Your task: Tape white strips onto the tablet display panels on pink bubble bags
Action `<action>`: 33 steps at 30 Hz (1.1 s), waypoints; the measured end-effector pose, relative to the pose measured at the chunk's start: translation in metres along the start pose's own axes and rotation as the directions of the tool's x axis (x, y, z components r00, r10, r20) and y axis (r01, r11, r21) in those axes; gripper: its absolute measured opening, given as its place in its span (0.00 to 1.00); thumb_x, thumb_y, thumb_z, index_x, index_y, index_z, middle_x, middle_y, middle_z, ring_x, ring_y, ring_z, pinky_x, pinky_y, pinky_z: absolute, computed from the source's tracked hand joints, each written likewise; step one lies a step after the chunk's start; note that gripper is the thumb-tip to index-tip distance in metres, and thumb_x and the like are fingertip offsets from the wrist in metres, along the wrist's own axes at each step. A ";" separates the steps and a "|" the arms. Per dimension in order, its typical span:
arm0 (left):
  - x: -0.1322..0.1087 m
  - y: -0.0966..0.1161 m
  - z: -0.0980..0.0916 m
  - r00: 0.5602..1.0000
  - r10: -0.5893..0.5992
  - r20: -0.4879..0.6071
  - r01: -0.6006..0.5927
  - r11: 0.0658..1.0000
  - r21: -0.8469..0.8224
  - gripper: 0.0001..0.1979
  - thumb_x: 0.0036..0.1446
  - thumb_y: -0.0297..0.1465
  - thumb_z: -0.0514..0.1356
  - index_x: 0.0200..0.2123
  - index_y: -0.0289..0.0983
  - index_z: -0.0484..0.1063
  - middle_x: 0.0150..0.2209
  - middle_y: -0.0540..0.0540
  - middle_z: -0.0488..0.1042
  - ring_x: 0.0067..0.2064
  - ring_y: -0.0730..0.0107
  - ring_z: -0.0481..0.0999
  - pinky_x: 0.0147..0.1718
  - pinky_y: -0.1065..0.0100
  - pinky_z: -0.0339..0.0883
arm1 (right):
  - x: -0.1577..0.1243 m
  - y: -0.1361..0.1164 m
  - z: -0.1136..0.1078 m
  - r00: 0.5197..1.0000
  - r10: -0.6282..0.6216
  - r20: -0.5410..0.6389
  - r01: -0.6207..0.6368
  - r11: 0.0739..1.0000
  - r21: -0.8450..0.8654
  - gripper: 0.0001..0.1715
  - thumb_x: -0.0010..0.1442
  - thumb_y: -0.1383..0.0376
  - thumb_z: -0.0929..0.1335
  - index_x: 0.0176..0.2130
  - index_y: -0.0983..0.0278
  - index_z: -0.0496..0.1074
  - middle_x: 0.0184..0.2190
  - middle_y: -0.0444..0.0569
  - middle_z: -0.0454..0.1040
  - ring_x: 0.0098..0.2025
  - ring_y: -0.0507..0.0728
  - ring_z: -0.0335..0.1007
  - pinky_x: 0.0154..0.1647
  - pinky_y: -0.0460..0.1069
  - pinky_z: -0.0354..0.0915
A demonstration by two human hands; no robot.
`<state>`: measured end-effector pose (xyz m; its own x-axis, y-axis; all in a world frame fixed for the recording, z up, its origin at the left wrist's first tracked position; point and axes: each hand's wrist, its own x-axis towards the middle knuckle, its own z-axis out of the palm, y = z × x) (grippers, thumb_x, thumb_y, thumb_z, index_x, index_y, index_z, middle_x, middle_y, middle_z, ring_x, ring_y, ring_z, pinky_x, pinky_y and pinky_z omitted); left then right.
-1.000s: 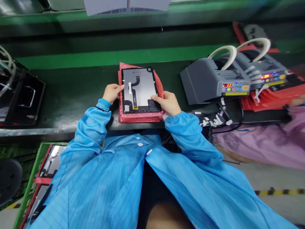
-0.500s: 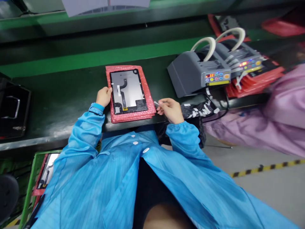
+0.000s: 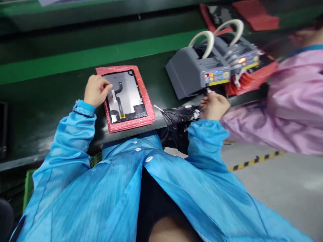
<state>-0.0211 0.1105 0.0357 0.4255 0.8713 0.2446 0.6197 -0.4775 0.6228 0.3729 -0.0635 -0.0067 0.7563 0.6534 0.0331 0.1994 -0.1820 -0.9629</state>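
The flat rectangular panel with silver back and black border point(image 3: 130, 90) lies on the stack of red bubble-wrap layers point(image 3: 150, 110), upon the dark green tabletop point(image 3: 156, 75). Your left grip point(image 3: 95, 91) is bent at its left edge, near the upper corner; I cannot tell if it grasps anything. Your right grip point(image 3: 214, 105) is well apart from the panel, to its right, and pinches a small white strip point(image 3: 209, 90) just below the front of the grey plastic machine point(image 3: 182, 74).
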 end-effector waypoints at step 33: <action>0.017 -0.037 0.030 0.918 0.254 0.304 -0.222 0.965 -0.138 0.25 0.51 0.48 0.66 0.51 0.45 0.78 0.59 0.43 0.74 0.67 0.40 0.57 0.66 0.40 0.35 | -0.036 -0.101 0.246 0.698 -0.015 0.716 0.462 0.772 -0.435 0.18 0.59 0.69 0.67 0.21 0.61 0.59 0.23 0.47 0.64 0.43 0.60 0.70 0.56 0.58 0.63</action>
<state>-0.0170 0.1396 -0.0056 0.7487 0.6440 0.1570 0.4128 -0.6383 0.6497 0.1721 0.1117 0.0237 0.0792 0.9848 -0.1545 0.7750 -0.1583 -0.6118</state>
